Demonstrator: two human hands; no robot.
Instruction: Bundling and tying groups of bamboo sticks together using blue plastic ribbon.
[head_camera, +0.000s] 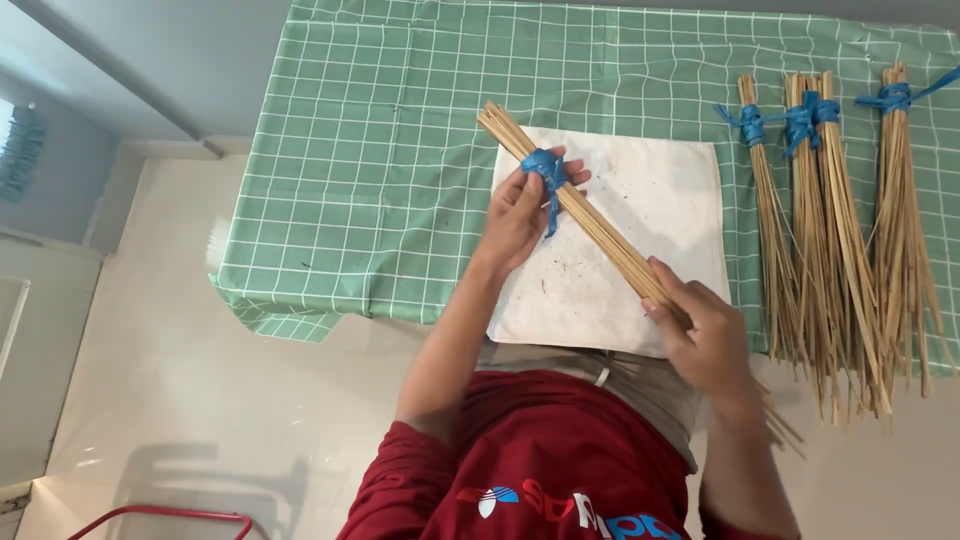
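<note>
Left hand (520, 212) pinched the blue ribbon tie (545, 168) on a thin straw-coloured stick bundle (590, 222). Right hand (708, 338), at five o'clock, clenched the bundle's lower end.

Dry straw bundle (590, 225), glossy blue plastic tie (545, 165), checked green cloth (380, 150)

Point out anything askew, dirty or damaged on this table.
The white sheet under the held stick bundle is smudged with dark specks, mostly near its lower middle. The green cloth is rumpled at its front left corner, with an edge folded under. The three tied bundles at the right fan out loosely at their lower ends.
</note>
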